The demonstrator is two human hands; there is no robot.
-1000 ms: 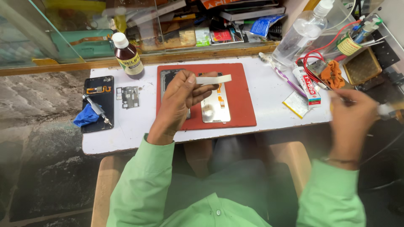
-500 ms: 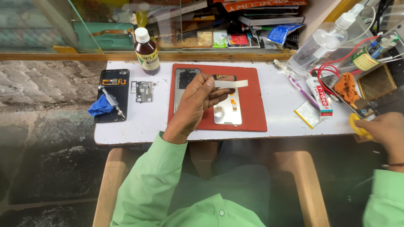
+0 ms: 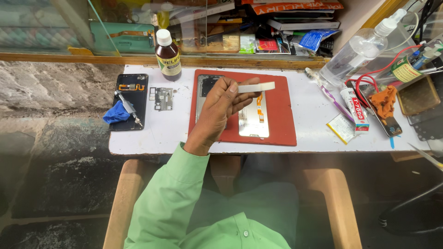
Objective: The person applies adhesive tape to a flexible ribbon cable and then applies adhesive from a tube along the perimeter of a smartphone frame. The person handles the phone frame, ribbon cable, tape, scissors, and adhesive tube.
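Risk: left hand (image 3: pixel 220 107) pinching the flat white plastic strip (image 3: pixel 256 87) might drop it onto the opened phone frame (image 3: pixel 253 115); right hand unseen.

The left hand (image 3: pixel 220 107) covers the middle of the opened phone (image 3: pixel 233 108) on the red mat (image 3: pixel 281 117). Right hand out of frame.

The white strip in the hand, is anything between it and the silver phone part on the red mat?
Nothing visible. The left hand holds the white strip by one end, above the red mat. Its free end hangs over the silver phone panel, with only open air between them. The right hand is out of view.
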